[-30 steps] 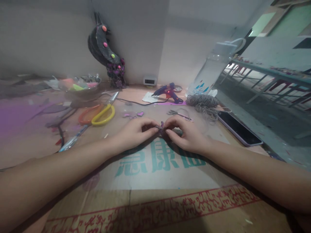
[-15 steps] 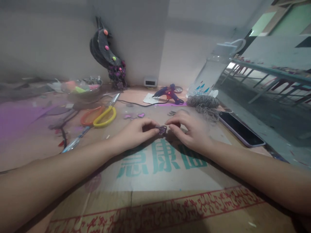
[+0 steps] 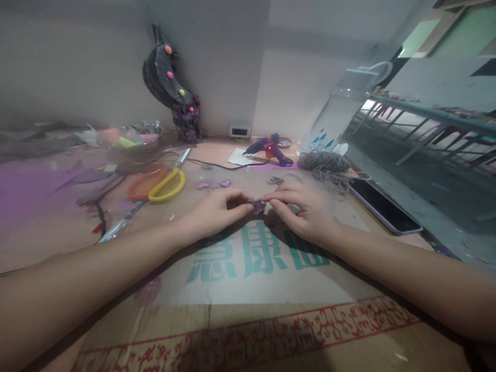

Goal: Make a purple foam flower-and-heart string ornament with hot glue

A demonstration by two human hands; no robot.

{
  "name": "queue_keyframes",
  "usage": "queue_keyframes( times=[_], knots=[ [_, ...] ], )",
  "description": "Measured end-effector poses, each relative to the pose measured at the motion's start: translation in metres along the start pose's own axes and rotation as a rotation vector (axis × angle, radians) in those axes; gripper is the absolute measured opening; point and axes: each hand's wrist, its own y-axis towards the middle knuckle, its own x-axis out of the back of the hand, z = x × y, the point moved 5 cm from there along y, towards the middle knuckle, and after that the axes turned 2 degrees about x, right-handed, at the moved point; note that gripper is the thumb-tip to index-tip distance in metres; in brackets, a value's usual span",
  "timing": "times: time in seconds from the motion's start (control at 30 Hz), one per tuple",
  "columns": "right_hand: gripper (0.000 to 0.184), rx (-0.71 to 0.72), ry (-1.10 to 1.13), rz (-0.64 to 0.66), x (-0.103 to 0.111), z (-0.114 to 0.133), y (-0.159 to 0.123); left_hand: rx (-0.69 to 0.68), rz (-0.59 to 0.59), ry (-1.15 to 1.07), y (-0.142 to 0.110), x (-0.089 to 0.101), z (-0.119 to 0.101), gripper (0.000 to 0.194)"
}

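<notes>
Between the thumb and fingers of my left hand [image 3: 227, 209] is a small purple flower-shaped piece [image 3: 258, 206] with a grey edge, held low over the printed sheet. My right hand [image 3: 300, 206] comes in from the other side. Its index fingertip reaches the upper right edge of the piece, while the thumb stays a little apart; no object shows in this hand. Behind the hands lie small purple heart-like pieces [image 3: 225, 183] with grey edges. A ball of grey yarn [image 3: 324, 163] rests beyond my right hand, its loose strands beside the fingers.
Orange and yellow scissors [image 3: 167, 186] lie at left near a pen [image 3: 122, 222]. A glue gun [image 3: 269, 150] with a red light, a small digital display [image 3: 239, 130] and a bottle [image 3: 329, 116] stand at the back. A decorated grey crescent [image 3: 165, 72] leans on the wall. A phone [image 3: 385, 206] is at right.
My right index finger has stretched leftward to the edge of the flower-shaped piece. The piece has turned slightly and shows more purple. My left hand keeps its hold in nearly the same spot.
</notes>
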Motion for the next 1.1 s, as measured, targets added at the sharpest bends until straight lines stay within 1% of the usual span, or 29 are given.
queue_keyframes(
  times=[0.17, 0.3, 0.47, 0.6, 0.73, 0.9, 1.03, 1.1],
  knots=[
    [0.020, -0.001, 0.012, 0.019, -0.0013, 0.0000, -0.0001, -0.007, 0.014, 0.003, 0.0006, -0.0006, 0.0003, 0.024],
    [0.021, -0.009, 0.034, 0.007, 0.0001, -0.0005, -0.0007, -0.007, 0.012, 0.020, 0.0009, -0.0002, 0.0017, 0.025],
    [0.022, -0.027, 0.046, 0.064, -0.0032, -0.0009, -0.0003, -0.004, 0.016, 0.003, 0.0012, -0.0008, 0.0029, 0.024],
    [0.022, -0.024, 0.062, 0.051, -0.0032, -0.0004, 0.0002, -0.013, 0.009, 0.005, 0.0010, -0.0003, 0.0021, 0.024],
    [0.021, -0.032, 0.061, 0.065, -0.0037, -0.0003, -0.0007, -0.018, 0.012, 0.024, 0.0004, 0.0003, 0.0010, 0.024],
    [0.019, -0.064, 0.026, 0.043, -0.0020, -0.0014, -0.0009, -0.014, 0.019, 0.024, 0.0004, 0.0001, 0.0015, 0.025],
    [0.017, -0.060, 0.038, 0.087, -0.0048, -0.0007, -0.0007, -0.006, 0.019, 0.000, 0.0002, -0.0003, 0.0020, 0.025],
    [0.013, -0.090, 0.045, 0.062, -0.0047, -0.0027, -0.0019, -0.014, 0.021, -0.007, -0.0001, -0.0006, 0.0018, 0.025]
  ],
)
